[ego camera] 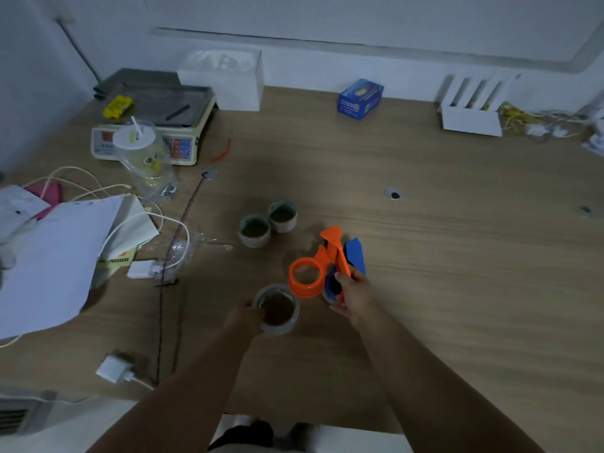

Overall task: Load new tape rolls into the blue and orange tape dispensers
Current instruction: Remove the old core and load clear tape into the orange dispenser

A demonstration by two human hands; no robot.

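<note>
The left hand (248,317) grips a tape roll (277,309) on the worktop (425,223); just beside it, the right hand (354,295) clutches the orange dispenser (315,268), the blue dispenser (355,255) behind.

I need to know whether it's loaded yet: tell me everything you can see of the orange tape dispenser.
The orange tape dispenser looks like glossy plastic. Its round hub ring is empty, with the table showing through and nothing loaded on it. A narrow arm runs away from the ring to a flared cutter tip. The right hand grips the arm. The dispenser partly covers the blue dispenser behind it. Whether it rests on the table is unclear.
</note>
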